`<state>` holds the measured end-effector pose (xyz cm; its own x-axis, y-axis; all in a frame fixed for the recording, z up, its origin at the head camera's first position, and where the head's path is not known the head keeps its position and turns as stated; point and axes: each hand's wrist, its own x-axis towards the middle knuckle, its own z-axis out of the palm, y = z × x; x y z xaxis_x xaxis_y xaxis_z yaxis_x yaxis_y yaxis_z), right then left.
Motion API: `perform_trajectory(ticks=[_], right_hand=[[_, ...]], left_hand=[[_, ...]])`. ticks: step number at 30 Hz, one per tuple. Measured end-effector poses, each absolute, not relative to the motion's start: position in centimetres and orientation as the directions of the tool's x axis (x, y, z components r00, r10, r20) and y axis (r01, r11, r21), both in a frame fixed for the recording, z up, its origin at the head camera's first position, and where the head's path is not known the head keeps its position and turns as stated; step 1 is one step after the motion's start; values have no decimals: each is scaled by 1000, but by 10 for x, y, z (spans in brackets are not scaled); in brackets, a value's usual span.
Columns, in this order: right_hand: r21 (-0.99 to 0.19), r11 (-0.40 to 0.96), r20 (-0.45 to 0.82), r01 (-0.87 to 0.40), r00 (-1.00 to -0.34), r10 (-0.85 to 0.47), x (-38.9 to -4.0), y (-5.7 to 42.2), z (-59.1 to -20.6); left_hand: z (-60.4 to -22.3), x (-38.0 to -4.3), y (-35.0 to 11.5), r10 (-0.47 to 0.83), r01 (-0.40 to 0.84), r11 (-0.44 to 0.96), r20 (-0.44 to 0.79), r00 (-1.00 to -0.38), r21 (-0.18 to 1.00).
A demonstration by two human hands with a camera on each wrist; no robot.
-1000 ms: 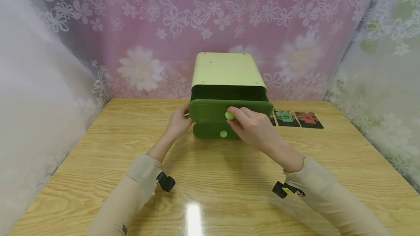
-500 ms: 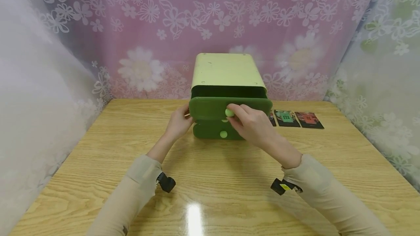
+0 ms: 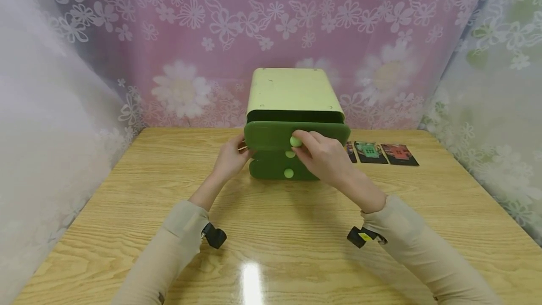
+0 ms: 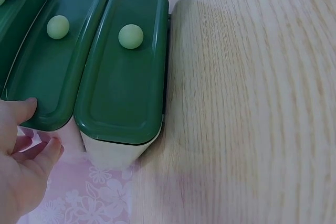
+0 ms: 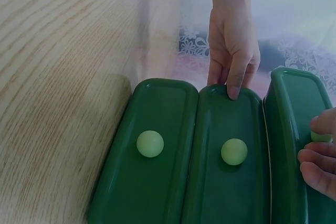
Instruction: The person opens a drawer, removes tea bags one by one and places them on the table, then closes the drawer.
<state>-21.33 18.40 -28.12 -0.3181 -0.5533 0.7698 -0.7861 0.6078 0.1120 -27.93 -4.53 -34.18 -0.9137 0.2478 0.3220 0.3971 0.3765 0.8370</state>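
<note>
A cream drawer cabinet point(image 3: 294, 91) with three green drawer fronts stands at the back of the table in the head view. Its top drawer point(image 3: 267, 136) sticks out partway, a dark gap showing behind the front. My right hand point(image 3: 328, 158) pinches that drawer's light green knob point(image 3: 295, 141) between thumb and fingers. At the cabinet's left side, my left hand point(image 3: 230, 158) grips the edge. In the left wrist view its thumb lies on the middle drawer's front point(image 4: 58, 77), while its fingers touch the side wall. The bottom drawer point(image 4: 123, 87) sits flush beneath.
Several small printed cards lie right of the cabinet, among them a green one point(image 3: 370, 152) and a red one point(image 3: 399, 154); another is partly covered. A flowered curtain point(image 3: 203, 51) hangs behind the wooden table point(image 3: 148, 192).
My right hand has pushed the top drawer inward, narrowing the gap behind its front and uncovering the middle knob. The left hand has stayed at the cabinet's side.
</note>
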Motion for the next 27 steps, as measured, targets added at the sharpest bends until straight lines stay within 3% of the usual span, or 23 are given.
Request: perform_trajectory(ticks=[27], right_hand=[[83,641,779,-763,-352,-519,-230,184,-282]], left_hand=[[-342,-280,-45,250,397,382,321,-914,834]])
